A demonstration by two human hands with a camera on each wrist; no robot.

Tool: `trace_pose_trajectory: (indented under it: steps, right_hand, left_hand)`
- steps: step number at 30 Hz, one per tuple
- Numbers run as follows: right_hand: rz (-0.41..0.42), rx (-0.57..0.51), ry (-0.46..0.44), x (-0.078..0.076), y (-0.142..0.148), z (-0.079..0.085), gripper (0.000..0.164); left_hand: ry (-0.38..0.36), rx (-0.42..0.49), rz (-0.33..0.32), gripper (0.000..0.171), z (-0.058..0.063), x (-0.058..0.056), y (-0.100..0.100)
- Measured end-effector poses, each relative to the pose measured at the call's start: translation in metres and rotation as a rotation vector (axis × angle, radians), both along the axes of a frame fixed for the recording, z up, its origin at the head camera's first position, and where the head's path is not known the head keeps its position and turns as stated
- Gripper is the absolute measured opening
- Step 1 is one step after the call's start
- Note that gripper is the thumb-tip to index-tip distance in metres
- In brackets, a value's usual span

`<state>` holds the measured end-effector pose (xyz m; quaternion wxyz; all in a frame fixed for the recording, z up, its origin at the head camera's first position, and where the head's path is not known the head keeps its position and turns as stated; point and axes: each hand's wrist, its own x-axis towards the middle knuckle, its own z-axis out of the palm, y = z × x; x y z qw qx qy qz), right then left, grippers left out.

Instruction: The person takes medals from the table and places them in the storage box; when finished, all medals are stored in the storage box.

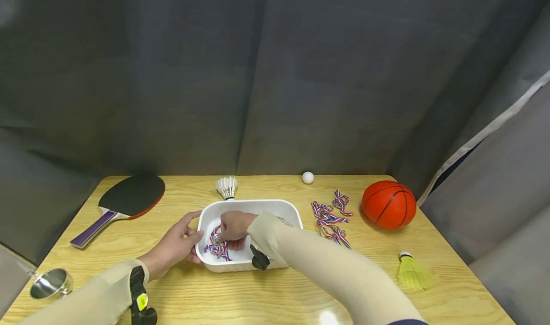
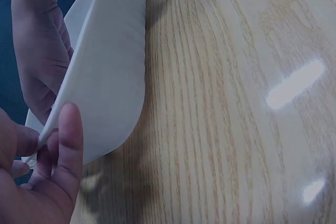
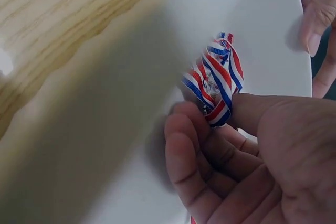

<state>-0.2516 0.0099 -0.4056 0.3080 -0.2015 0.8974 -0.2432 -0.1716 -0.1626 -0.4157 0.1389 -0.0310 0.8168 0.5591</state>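
Observation:
A white plastic basin (image 1: 296,215) stands in the middle of the wooden table. My left hand (image 1: 174,246) pinches its left rim, thumb inside and fingers under the outer edge, as the left wrist view also shows. Inside the basin, my right hand (image 1: 234,227) holds a medal with a red, white and blue ribbon (image 3: 218,77) between thumb and fingers, near the left end. The silvery metal of the medal is mostly covered by its bunched ribbon. More striped ribbon (image 1: 221,252) lies on the basin floor below the right hand.
Right of the basin lie several bunched striped ribbons (image 1: 328,218), a red basketball (image 1: 388,204) and a yellow shuttlecock (image 1: 412,272). Behind it are a white shuttlecock (image 1: 227,187) and a white ball (image 1: 307,177). A table tennis paddle (image 1: 133,196) and a silver cup (image 1: 50,284) are at left.

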Motion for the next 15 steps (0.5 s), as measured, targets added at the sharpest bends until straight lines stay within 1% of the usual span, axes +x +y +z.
trace_pose_trajectory:
  steps: [5,10,13,15]
  right_hand:
    - [0.009,0.017,0.025,-0.001,-0.003,-0.002,0.028]
    - [0.04,0.08,0.075,-0.006,-0.004,-0.002,0.029]
    - [0.043,0.107,0.079,-0.009,0.001,0.005,0.027]
    - [0.047,0.1,0.055,-0.012,0.01,0.016,0.023]
  left_hand:
    - [-0.003,-0.006,-0.002,0.061,0.002,0.0,-0.002]
    - [-0.003,-0.01,0.003,0.06,0.003,-0.001,-0.001]
    - [-0.008,-0.012,0.006,0.06,0.003,-0.001,0.0]
    - [-0.011,-0.011,0.004,0.06,0.003,-0.001,0.001]
